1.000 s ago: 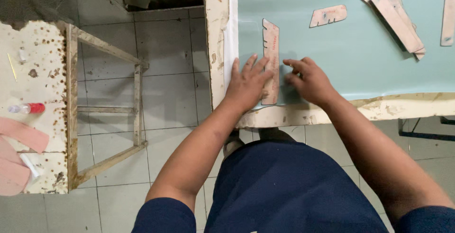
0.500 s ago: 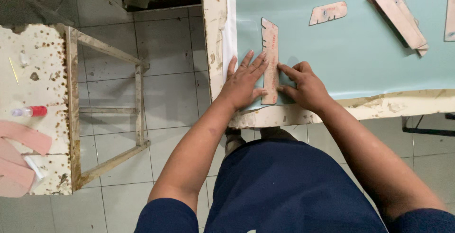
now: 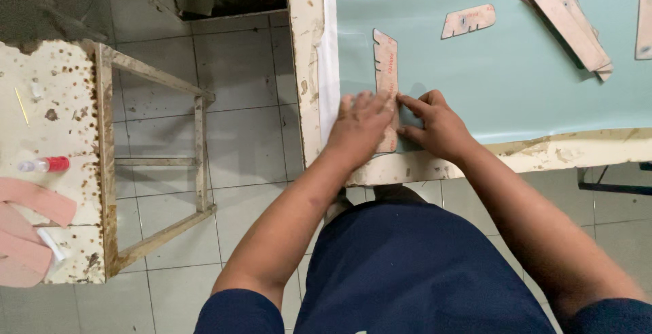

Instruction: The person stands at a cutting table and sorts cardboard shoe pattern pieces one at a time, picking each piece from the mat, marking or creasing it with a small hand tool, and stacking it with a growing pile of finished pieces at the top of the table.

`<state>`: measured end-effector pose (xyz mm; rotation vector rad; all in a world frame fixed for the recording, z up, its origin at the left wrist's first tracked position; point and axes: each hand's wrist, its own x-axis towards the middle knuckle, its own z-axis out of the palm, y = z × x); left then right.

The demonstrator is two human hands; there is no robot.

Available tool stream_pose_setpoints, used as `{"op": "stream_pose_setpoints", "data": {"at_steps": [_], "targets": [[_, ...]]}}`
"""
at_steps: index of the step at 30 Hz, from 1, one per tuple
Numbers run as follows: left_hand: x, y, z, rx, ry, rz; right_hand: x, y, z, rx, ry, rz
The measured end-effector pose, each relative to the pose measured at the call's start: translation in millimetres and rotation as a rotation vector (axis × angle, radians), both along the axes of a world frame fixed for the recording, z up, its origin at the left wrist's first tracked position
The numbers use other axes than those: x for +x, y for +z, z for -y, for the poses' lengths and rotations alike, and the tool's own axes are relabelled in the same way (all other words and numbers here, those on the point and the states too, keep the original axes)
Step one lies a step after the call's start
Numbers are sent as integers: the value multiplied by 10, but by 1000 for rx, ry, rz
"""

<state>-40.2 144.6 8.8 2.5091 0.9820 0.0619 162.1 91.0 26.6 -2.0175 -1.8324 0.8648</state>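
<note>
A long, notched cardboard pattern piece (image 3: 386, 62) lies upright on a pale green sheet (image 3: 489, 83) that covers the worktable. My left hand (image 3: 360, 127) lies flat with fingers spread on the pattern's lower left part and the sheet beside it. My right hand (image 3: 438, 125) presses on the sheet just right of the pattern, its fingertips touching the pattern's edge. The lower end of the pattern is hidden under my hands. Neither hand grips anything.
More cardboard patterns lie farther up the sheet: a small one (image 3: 468, 20) and a stack (image 3: 567, 18) at the right. A worn table edge (image 3: 577, 152) runs in front. On the left stands a stained side table (image 3: 54, 123) with a small red-capped bottle (image 3: 44, 164) and pink pieces (image 3: 30, 229).
Both hands have slid slightly along the pattern; the left hand now lies more over its lower part and the right hand's fingertips rest at its edge.
</note>
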Motion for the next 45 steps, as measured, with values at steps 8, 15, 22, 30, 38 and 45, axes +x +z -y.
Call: {"op": "stream_pose_setpoints", "data": {"at_steps": [8,15,22,30,38,45], "targets": [[623,-229,502,376,88,-247,-90,477,-420,236,-62,20],[739,-255,573,425,-44,-529,-530,810,-628,-165,123,-16],[697,-333,546,311,-111,-494,-603,616,-636,-109,227,-6],[557,-351,327,194,-99,-266,-488,473,-845,219,371,117],[473,218,-18,-645,637,186,-399,553,-1171,273,216,67],[377,324,-97,-623,632,239,-385,601,-1186,202,174,23]]}}
